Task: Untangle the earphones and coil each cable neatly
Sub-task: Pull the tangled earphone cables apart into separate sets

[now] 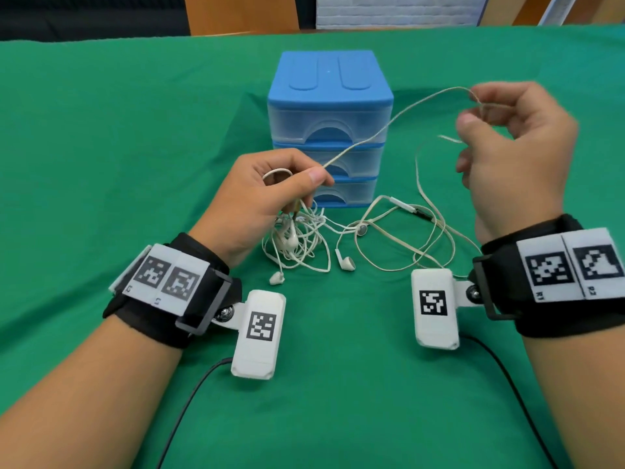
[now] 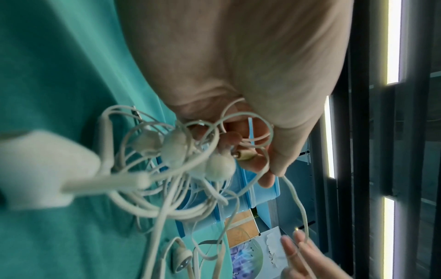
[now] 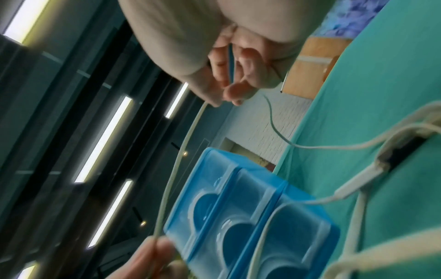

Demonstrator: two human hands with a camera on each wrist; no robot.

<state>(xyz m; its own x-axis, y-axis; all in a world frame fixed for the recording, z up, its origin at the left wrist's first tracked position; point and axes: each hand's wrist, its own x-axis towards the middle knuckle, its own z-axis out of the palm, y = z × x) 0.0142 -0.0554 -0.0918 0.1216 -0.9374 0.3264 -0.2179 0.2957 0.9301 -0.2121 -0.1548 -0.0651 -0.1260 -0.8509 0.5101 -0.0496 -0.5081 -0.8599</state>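
Observation:
A knot of white earphone cables hangs from my left hand, which pinches a small coil and the gold plug above the green cloth. From that pinch one beige cable runs up and right to my right hand, raised and blurred, whose fingers curl round it. The same cable shows in the right wrist view. More loops of the beige earphones, with an inline remote and loose earbuds, lie on the cloth between my hands.
A blue three-drawer plastic organiser stands just behind the cables, drawers closed. The green tablecloth covers the whole table. Black wires trail from my wrist cameras toward me.

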